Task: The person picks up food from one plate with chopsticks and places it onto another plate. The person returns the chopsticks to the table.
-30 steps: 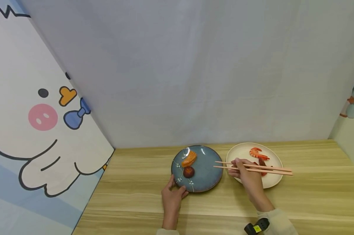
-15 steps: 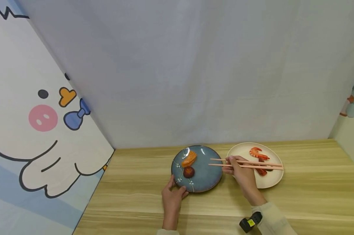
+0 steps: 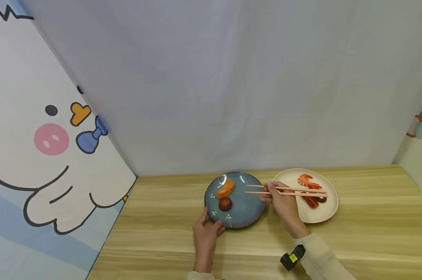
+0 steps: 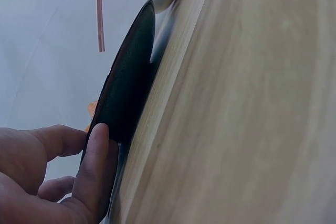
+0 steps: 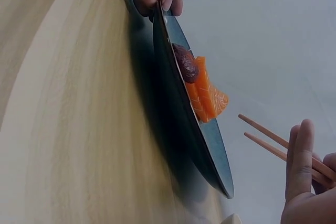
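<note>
Blue plate (image 3: 247, 212), one, on the wooden table (image 3: 155, 233), bore an orange salmon-like slice (image 3: 225, 188) and a dark round piece (image 3: 225, 203); its near-left rim was pinched between the thumb and fingers of the left hand (image 3: 205, 233). Pink chopsticks (image 3: 302, 189), one pair, were held in the curled fingers of the right hand (image 3: 282, 203), tips parted above the blue plate. Cream plate (image 3: 312, 216), one, alongside, carried a shrimp (image 3: 306, 181) and a dark red strip (image 3: 310, 201).

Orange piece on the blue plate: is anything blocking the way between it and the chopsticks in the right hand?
Nothing visible is. The chopsticks in the right hand point toward the orange piece across a bare part of the blue plate; the round brown piece lies nearer the person, off that line.
</note>
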Demonstrator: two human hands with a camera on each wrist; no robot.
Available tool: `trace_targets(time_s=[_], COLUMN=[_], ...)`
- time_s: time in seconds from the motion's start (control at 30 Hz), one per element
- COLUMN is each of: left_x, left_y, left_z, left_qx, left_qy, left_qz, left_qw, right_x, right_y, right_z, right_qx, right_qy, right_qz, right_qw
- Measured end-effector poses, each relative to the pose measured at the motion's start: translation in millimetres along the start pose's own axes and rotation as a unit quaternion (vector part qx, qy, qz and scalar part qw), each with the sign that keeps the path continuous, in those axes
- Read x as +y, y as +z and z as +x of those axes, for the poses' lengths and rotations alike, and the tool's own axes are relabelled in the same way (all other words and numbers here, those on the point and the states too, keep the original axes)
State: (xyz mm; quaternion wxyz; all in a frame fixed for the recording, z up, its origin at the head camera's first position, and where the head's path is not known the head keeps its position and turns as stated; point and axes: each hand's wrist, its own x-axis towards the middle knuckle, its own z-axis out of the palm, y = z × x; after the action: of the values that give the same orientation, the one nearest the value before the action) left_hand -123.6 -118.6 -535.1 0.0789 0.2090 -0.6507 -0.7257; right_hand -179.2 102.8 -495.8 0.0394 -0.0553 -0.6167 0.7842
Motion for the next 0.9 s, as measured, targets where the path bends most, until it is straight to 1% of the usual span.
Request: trace_targets(time_s=[0.2, 0.3, 0.5, 0.67, 0.9], left_x=[1.5, 1.6, -0.4, -0.9, -0.6], left_y=[-1.4, -1.7, -0.7, 0.5, -0.1], left_z=[-2.8, -3.1, -1.2, 0.9, 0.4], left_qx=[-0.015, -0.019, -0.016, -0.011, -0.009], left_qy=[0.013, 0.014, 0.011, 0.005, 0.005], left_qz=[-0.009, -0.008, -0.007, -0.003, -0.001], left_qw=[0.9998, 0.9997, 0.9998, 0.9999, 1.0000], right_x=[1, 2, 3, 5, 7], right_y=[2, 3, 4, 5, 8], right_z=[5.3, 7.1, 9.4, 11.8, 13.2], right_qx=[-0.009, -0.011, -0.009, -0.016, -0.019], right_qy=[0.004, 0.006, 0.003, 0.005, 0.007], right_qz=[0.004, 0.003, 0.008, 0.018, 0.011], right_qw=[0.9999, 0.9999, 0.9999, 0.9997, 0.9997])
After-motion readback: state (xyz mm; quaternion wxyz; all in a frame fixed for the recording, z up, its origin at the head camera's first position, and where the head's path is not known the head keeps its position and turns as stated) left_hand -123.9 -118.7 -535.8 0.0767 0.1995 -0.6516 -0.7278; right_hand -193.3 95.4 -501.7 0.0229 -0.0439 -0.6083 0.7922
